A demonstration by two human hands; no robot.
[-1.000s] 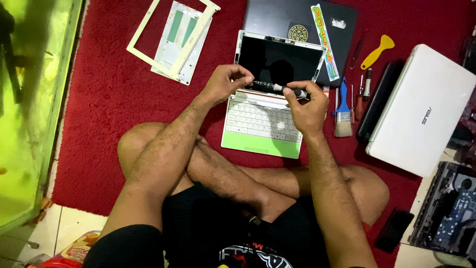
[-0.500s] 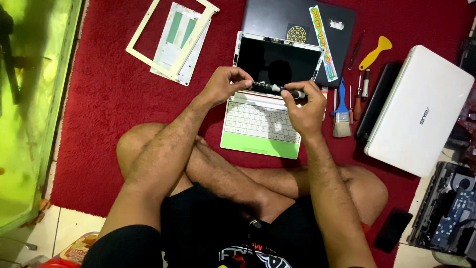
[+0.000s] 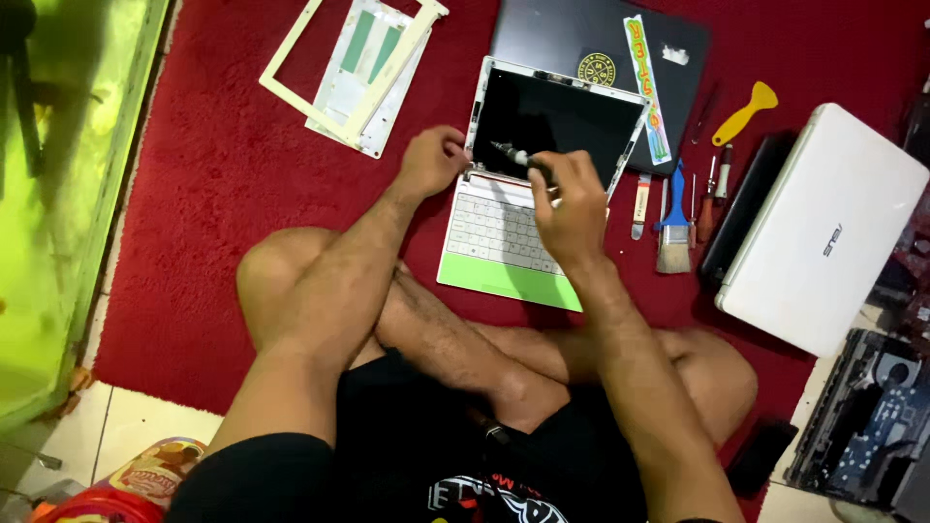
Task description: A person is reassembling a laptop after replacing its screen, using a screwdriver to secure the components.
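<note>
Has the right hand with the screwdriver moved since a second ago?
Yes. The right hand has swung the screwdriver from lying along the hinge line to pointing up-left over the small laptop's dark screen.

Tool (image 3: 518,158) in right hand (image 3: 572,199): blurred, kind unclear; handle hidden in fist. Left hand (image 3: 433,160) covers laptop's (image 3: 504,252) far-left hinge corner; fingertips out of sight. Keyboard right side hidden by right wrist. Dark laptop (image 3: 601,48) cut off at far edge, partly behind screen. Opened chassis (image 3: 867,426) cut by right edge. Green tank (image 3: 58,194) cut by left edge. Small tools (image 3: 712,189) too small to tell apart.
</note>
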